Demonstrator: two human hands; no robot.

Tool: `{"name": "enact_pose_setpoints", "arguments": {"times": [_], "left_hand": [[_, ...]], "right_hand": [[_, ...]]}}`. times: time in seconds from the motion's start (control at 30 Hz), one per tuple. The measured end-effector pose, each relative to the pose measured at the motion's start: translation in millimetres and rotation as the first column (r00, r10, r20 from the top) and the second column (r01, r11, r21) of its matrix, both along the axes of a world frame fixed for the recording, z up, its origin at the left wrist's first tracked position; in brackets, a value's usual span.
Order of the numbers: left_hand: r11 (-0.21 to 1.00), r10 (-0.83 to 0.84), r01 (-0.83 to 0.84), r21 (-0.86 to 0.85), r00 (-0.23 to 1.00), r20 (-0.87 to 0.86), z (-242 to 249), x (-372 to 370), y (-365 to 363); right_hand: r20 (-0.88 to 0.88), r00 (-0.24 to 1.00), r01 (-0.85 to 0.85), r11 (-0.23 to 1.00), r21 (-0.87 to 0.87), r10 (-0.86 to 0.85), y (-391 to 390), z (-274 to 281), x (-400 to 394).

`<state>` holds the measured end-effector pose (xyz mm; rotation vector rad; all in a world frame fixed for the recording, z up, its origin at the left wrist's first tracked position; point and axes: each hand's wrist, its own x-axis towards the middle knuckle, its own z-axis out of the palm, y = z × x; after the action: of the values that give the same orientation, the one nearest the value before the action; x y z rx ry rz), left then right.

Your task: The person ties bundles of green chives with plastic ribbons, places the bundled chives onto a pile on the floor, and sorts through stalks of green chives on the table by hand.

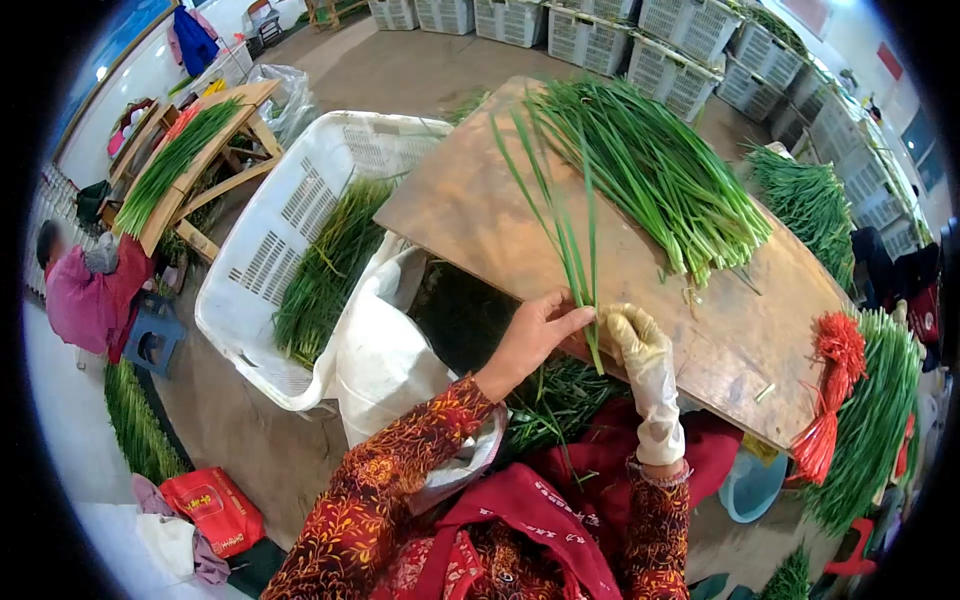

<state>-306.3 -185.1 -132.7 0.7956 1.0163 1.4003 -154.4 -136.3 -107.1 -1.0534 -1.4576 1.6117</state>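
Observation:
My bare left hand [538, 335] pinches a few garlic chives [573, 250] between thumb and fingers; their long leaves fan out over the wooden board. My right hand [636, 345], in a pale glove, has its fingers curled against the lower ends of the same stalks, close beside the left fingertips. Farther up the board lies a large pile of garlic chives [660, 170], its pale stem ends toward the right. The wooden board [450, 190] slants across in front of me. A bundle of red ties [832, 375] hangs over its right edge.
A white plastic crate [225, 290] with loose greens stands left of the board, beside a white sack [385, 360]. Bundled chives [870, 430] lie at the right, above a blue basin [752, 487]. Another person [95, 290] sits at the far left. Stacked crates [590, 40] line the back.

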Motion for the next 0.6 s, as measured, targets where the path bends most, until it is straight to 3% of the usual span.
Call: {"name": "enact_pose_setpoints", "arguments": {"times": [0.07,0.13,0.2,0.23,0.3,0.53,0.6], "left_hand": [[1.000,0.010,-0.011,-0.010,0.998,-0.060,-2,-6,1],[1.000,0.010,-0.012,-0.017,0.993,-0.122,-2,-8,0],[0.999,0.022,-0.027,-0.037,0.988,-0.154,1,-6,0],[0.999,0.020,-0.026,-0.036,0.988,-0.153,1,-4,-1],[0.999,0.046,-0.044,-0.023,0.997,0.064,1,0,-2],[1.000,-0.016,0.017,-0.010,0.997,0.079,-5,0,-1],[0.999,-0.019,0.019,0.037,1.000,-0.004,-10,3,1]], "right_hand": [[0.229,0.963,-0.139,0.990,-0.017,0.139,-8,-1,6],[0.285,0.942,-0.188,0.982,0.011,0.177,-14,-1,6],[0.129,0.975,-0.154,0.968,-0.200,0.181,-16,-1,7],[0.074,0.984,-0.144,0.971,-0.191,0.161,-17,-4,7],[0.031,0.988,-0.144,0.968,-0.206,0.153,-16,-4,8],[-0.031,0.988,-0.151,0.966,-0.212,0.148,-14,-13,10],[-0.044,0.987,-0.162,0.964,-0.210,0.156,-14,-15,11]]}}
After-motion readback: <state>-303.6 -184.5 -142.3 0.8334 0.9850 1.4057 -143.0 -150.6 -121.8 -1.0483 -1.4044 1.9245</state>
